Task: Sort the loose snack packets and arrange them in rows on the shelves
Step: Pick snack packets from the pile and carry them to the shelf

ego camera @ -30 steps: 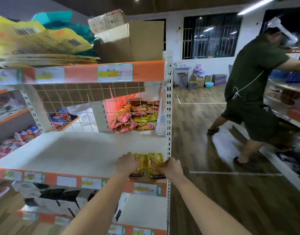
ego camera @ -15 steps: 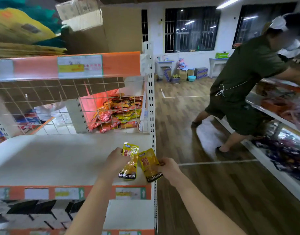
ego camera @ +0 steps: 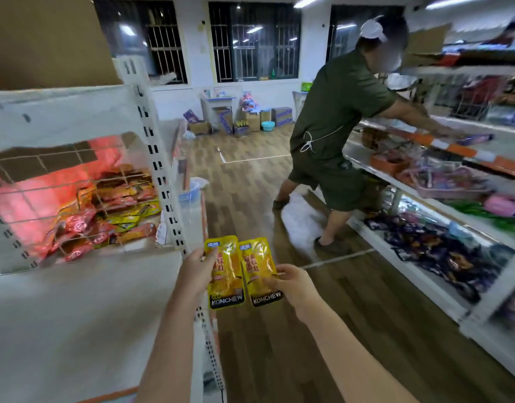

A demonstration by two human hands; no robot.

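A bare white shelf (ego camera: 76, 315) fills your lower left. Past its right edge, over the wooden floor, you hold two yellow Konchew packets upright, side by side. Your left hand (ego camera: 196, 274) pinches the left packet (ego camera: 225, 274) by its side; your right hand (ego camera: 294, 282) pinches the right packet (ego camera: 260, 271) likewise. They look light, soft and slick, so grip the flat edges. Behind wire mesh, a blurred heap of red and yellow packets (ego camera: 105, 216) is hard to read.

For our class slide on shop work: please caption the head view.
Two hands, left and right, each hold a yellow foil snack packet beside a white metal shelf.
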